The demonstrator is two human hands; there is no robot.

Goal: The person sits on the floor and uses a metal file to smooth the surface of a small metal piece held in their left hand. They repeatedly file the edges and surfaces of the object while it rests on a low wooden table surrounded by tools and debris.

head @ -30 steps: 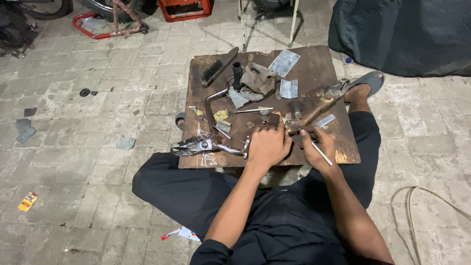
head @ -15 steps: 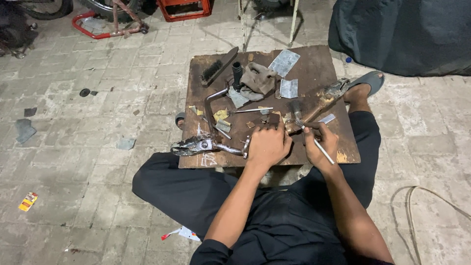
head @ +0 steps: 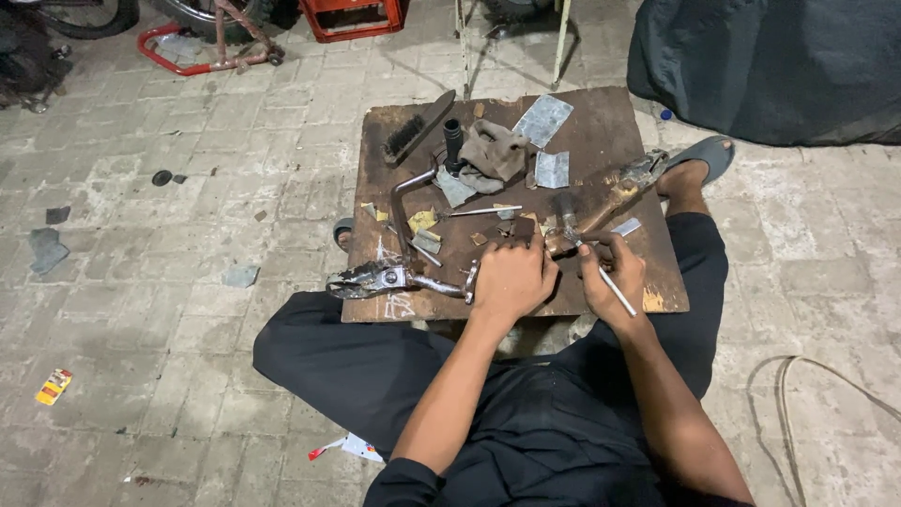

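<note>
Left hand (head: 511, 277) flat, fingers together, pressing bent pipe (head: 405, 221) onto board (head: 601, 122) so it can't shift. Right hand (head: 610, 268) pinches thin rod (head: 615, 289) like pen, tip at rusty joint (head: 563, 239).

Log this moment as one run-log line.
left hand: pressing metal part | right hand: gripping thin rod | surface: wooden board

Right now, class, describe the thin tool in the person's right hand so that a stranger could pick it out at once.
Find the dark wooden board on the paved floor, then the right hand at its near edge. The thin pale metal rod slants out of that fist toward the person. Unlike the similar loose thin rod lying mid-board, this one is gripped.
</note>
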